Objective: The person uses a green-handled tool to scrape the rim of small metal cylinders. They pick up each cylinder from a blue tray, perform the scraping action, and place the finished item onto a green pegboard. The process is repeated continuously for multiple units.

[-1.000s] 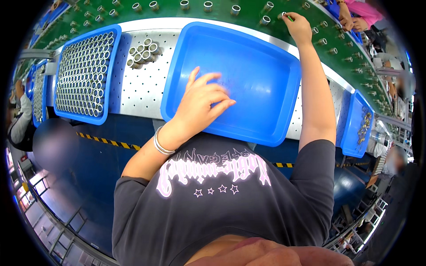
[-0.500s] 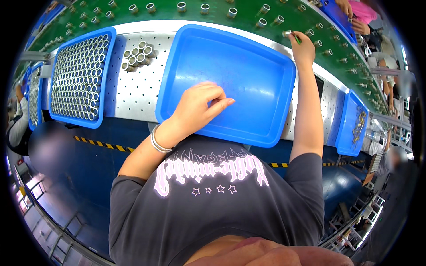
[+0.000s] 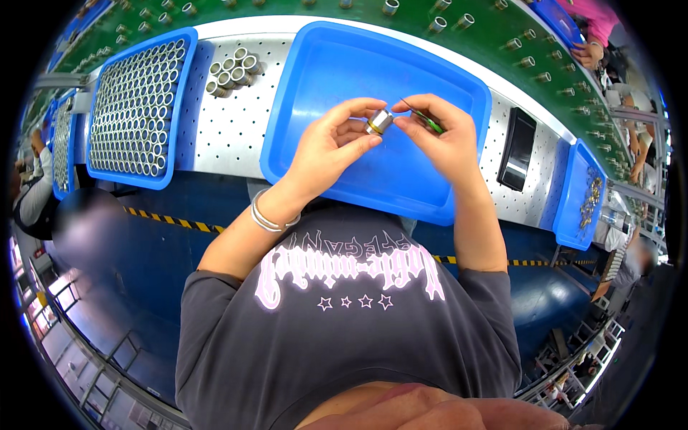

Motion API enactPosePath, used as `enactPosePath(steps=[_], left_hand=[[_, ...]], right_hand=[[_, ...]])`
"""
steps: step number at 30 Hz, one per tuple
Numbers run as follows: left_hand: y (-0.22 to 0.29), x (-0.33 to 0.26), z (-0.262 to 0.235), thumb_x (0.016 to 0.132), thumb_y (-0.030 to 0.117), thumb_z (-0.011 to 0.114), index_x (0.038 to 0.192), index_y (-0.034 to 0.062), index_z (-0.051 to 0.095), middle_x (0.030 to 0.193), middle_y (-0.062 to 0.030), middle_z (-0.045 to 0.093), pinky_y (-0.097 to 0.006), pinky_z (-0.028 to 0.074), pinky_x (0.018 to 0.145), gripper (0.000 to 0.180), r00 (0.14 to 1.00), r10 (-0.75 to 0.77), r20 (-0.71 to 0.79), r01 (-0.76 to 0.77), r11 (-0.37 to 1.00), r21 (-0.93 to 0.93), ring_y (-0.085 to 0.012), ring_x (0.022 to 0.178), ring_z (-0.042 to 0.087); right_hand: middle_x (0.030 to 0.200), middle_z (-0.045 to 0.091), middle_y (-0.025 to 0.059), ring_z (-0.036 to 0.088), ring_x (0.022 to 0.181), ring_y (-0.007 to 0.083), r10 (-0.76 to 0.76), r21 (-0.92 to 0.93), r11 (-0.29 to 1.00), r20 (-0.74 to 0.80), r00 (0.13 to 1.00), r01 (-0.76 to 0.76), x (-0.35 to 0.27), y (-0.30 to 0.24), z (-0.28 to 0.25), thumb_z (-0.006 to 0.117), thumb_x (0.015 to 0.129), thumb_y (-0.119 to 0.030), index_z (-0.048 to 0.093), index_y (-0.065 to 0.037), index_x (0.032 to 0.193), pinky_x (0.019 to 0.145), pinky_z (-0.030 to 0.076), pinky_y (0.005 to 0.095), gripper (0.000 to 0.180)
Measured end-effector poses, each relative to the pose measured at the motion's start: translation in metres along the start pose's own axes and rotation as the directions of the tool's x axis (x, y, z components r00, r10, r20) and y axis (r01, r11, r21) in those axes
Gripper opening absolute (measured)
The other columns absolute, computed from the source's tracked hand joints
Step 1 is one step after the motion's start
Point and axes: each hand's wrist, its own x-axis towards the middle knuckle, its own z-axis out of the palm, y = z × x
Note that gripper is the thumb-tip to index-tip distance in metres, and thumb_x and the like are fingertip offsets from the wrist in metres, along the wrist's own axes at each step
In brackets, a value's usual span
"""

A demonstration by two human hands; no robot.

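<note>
At frame centre, above the blue tray, the left hand pinches a small metal cylinder between its fingers. The right hand, closed on a thin green tool, touches the cylinder's right end. A full tube rack sits upper left on the perforated tabletop.

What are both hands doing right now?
Left hand: closed on a small metal cylinder.
Right hand: closed, pinching a thin green tool at the cylinder.
</note>
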Motion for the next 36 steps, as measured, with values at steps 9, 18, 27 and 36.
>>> enactPosePath(steps=[9,18,27,36], left_hand=[[-0.001,-0.007,-0.002,0.081,-0.001,0.06,0.123,0.0017,0.045,0.106,-0.0099,0.058,-0.017,0.036,0.045,0.045,0.998,0.052,-0.038,-0.05,0.997,0.06,-0.0076,0.079,0.06],[0.003,-0.005,-0.008,0.087,0.011,0.058,0.129,0.0032,0.039,0.112,-0.0119,0.056,-0.03,0.045,0.091,0.046,0.991,-0.121,0.051,0.13,0.855,-0.502,-0.0187,0.101,0.057],[-0.001,-0.004,-0.007,0.088,0.011,0.057,0.132,0.0035,0.036,0.113,-0.0136,0.057,-0.028,0.047,0.089,0.049,0.994,-0.112,0.01,0.104,0.883,-0.458,-0.0196,0.099,0.059],[0.004,-0.007,0.002,0.088,0.009,0.056,0.134,0.003,0.034,0.113,-0.0146,0.056,-0.027,0.045,0.088,0.052,0.997,0.029,0.067,-0.022,0.995,-0.101,-0.0198,0.104,0.057]], right_hand=[[0.077,0.062,0.0095,0.061,0.067,0.017,-0.193,-0.221,0.953,0.09,0.977,0.209,-0.009,-0.019,0.025,0.062,0.071,0.001,0.061,-0.005,0.086,0.057,0.046,0.0277,0.017],[0.081,0.059,0.0008,0.051,0.07,0.0055,0.085,0.27,0.958,0.047,0.995,-0.094,-0.018,-0.007,0.013,0.062,0.084,-0.005,0.059,-0.001,0.087,0.059,0.04,0.0191,0.006],[0.085,0.061,0.0041,0.058,0.079,0.0091,0.049,0.36,0.93,0.07,0.996,-0.071,-0.022,-0.01,0.012,0.062,0.083,-0.004,0.059,0.001,0.088,0.071,0.045,0.0221,0.007],[0.084,0.065,0.0089,0.062,0.078,0.0208,-0.109,-0.205,0.972,0.02,0.994,0.111,0.001,-0.023,-0.009,0.065,0.074,-0.002,0.066,-0.002,0.095,0.068,0.048,0.0272,0.021]])
